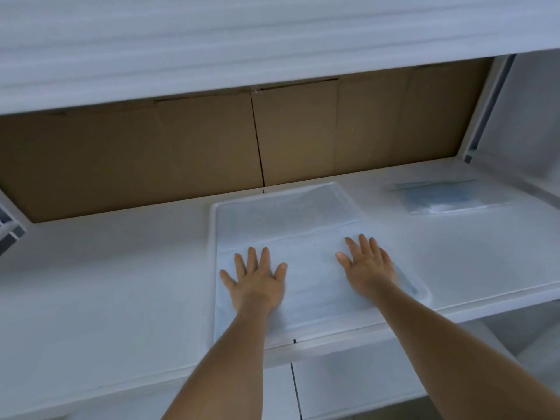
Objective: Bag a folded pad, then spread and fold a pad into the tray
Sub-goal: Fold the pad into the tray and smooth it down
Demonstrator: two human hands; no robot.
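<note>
White bench point(106, 268): our left hand point(256, 281) and right hand point(368, 266), fingers spread flat, press the pale folded pad point(315, 286) lying in the white tray point(213, 225). Far right: clear bagged pad point(448, 197).

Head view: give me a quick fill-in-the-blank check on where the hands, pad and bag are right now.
1. Both hands, left hand and right hand, lie ____ on the pad.
2. The pad lies inside the white ____.
3. The bagged pad lies to the ____ of the tray.
4. The wall behind the table is brown ____.

Missing words: flat; tray; right; cardboard
</note>
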